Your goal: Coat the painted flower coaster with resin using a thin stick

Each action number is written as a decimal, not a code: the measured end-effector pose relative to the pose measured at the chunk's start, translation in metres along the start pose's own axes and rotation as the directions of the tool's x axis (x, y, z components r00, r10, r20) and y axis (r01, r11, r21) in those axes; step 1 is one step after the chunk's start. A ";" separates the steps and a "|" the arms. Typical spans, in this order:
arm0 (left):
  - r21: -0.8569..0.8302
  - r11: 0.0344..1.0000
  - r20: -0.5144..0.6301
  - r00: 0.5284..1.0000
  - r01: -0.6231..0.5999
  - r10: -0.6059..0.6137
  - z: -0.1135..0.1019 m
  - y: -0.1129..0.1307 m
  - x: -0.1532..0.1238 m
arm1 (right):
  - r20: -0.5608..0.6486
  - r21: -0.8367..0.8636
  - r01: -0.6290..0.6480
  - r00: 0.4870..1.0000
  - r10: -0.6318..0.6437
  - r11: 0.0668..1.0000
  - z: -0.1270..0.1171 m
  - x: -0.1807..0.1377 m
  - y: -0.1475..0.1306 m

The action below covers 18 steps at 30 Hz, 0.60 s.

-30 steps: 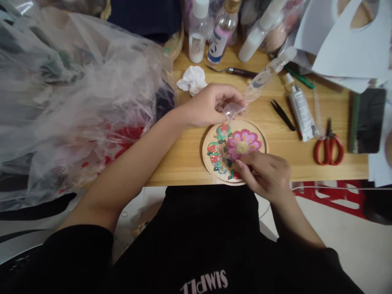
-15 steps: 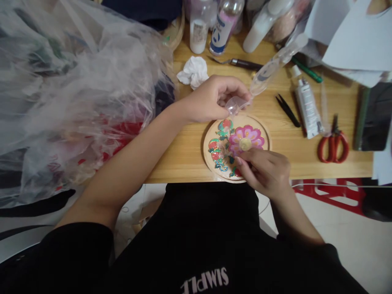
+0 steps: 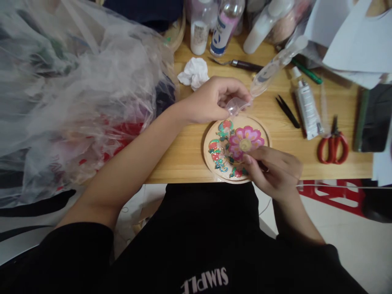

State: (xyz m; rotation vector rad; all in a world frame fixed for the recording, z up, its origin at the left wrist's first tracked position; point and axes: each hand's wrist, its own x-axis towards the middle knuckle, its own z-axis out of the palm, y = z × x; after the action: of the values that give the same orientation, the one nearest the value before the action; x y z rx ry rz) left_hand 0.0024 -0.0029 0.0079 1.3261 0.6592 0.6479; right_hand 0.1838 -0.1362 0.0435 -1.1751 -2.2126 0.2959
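A pale round wooden plate point(image 3: 266, 127) lies at the table's front edge. On its left and lower parts sit several glossy red and green fruit-shaped pieces point(image 3: 215, 145) with gold outlines. Toward the right of the plate is a pink flower point(image 3: 251, 134) with a pale yellow centre. My left hand point(image 3: 219, 98), above the plate's far rim, is closed on a small curved clear plastic piece point(image 3: 235, 105). Thumb and forefinger of my right hand point(image 3: 274, 171) are pinched together at the flower's lower right edge; anything between them is hidden.
Right of the plate lie black tweezers point(image 3: 288, 111), a white tube point(image 3: 308, 108), red-handled snips point(image 3: 333, 147) and a dark phone point(image 3: 374, 118). Behind are a crumpled tissue point(image 3: 194, 73), a dark-handled palette knife point(image 3: 246, 65) and bottles point(image 3: 225, 28). Plastic bags point(image 3: 101, 81) crowd the left.
My right hand has shifted a little to the right, uncovering more of the flower's lower petals and a red piece below. My left hand stays in place with the clear plastic piece.
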 end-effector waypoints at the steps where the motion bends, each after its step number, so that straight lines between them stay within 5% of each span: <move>1: -0.001 1.000 0.006 1.000 -0.008 0.008 0.000 -0.001 0.000 | -0.028 0.018 -0.013 1.000 0.013 1.000 -0.001 0.001 0.000; 8: -0.017 0.996 0.015 0.996 -0.091 0.092 -0.002 -0.005 0.001 | -0.279 -0.016 -0.161 0.948 0.150 0.987 -0.004 0.018 0.007; 18: 0.008 0.997 0.051 0.996 -0.075 0.074 -0.005 -0.005 0.000 | -0.208 -0.387 -0.069 0.978 -0.014 0.920 0.008 0.043 0.026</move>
State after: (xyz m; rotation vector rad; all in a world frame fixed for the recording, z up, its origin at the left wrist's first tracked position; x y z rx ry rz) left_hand -0.0014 -0.0005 0.0024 1.3771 0.5749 0.6700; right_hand 0.1784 -0.0857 0.0434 -1.3760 -2.1263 -0.2664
